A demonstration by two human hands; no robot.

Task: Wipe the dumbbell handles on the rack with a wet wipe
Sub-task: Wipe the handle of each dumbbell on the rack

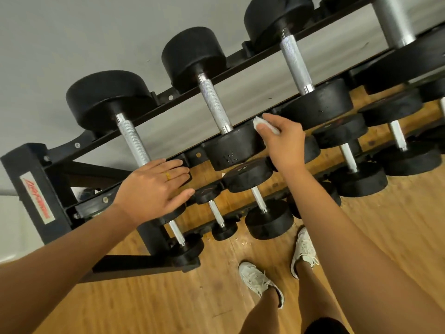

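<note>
A black dumbbell rack [36, 179] holds several black dumbbells with knurled silver handles on its top tier. My left hand [156, 186] lies flat, fingers straight, on the near head of the leftmost dumbbell, just below its handle [132, 141]. My right hand [284, 138] pinches a crumpled white wet wipe [261, 122] between the near heads of the second and third dumbbells. The wipe is to the right of the second handle [213, 104] and below the third handle [295, 63], touching neither handle.
Lower tiers carry several smaller dumbbells [258, 201]. A grey wall [72, 32] stands behind the rack. The floor [168, 304] is wooden, and my two legs in white sneakers [257, 280] stand close to the rack's front.
</note>
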